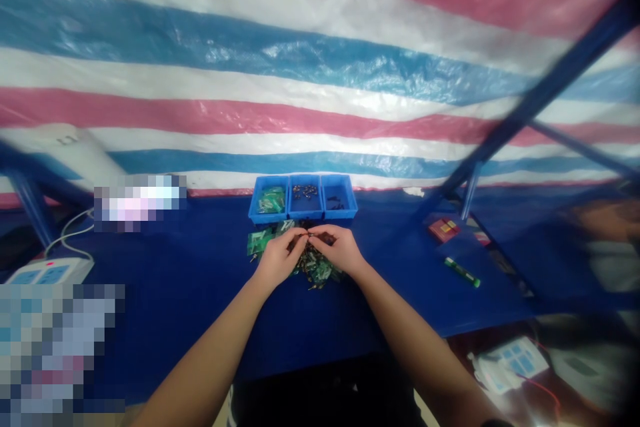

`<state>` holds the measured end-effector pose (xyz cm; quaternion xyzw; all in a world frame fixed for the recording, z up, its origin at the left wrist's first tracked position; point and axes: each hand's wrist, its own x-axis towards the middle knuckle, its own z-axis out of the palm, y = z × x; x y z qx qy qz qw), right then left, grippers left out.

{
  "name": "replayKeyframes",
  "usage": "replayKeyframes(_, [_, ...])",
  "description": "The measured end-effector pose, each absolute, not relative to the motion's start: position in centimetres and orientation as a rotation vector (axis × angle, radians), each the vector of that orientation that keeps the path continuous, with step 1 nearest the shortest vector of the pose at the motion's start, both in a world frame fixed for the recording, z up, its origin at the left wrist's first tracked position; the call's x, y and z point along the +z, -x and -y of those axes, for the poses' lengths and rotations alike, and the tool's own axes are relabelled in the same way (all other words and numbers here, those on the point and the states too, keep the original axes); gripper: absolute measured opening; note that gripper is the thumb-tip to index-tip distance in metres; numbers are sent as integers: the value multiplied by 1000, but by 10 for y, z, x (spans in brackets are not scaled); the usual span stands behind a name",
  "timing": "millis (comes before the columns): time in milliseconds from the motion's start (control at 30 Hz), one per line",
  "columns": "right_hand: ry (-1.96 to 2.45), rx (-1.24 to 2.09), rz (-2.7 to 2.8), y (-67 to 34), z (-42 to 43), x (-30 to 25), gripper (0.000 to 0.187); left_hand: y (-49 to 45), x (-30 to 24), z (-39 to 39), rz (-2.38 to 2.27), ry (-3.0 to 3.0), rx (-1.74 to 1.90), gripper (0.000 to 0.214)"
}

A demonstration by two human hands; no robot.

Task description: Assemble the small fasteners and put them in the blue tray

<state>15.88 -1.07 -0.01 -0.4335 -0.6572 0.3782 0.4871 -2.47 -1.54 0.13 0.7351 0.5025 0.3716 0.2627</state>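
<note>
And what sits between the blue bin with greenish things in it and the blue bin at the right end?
In the head view, a third blue bin sits there, holding small metallic-looking parts.

The bare left hand (pixel 277 259) and bare right hand (pixel 341 251) partly hide a loose green-and-brown heap of parts (pixel 320 271) too tiny to identify.

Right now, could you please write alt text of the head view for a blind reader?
A person's bare left hand and right hand meet over a pile of small green and metallic pieces, in front of three blue plastic bins on a dark blue tabletop.
</note>
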Motion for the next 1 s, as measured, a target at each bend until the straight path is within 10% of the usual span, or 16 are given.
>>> replayKeyframes(1000, [1053, 930, 1608, -158, 11, -1, 26, 26, -1, 16, -1343, -1978, 987, 26])
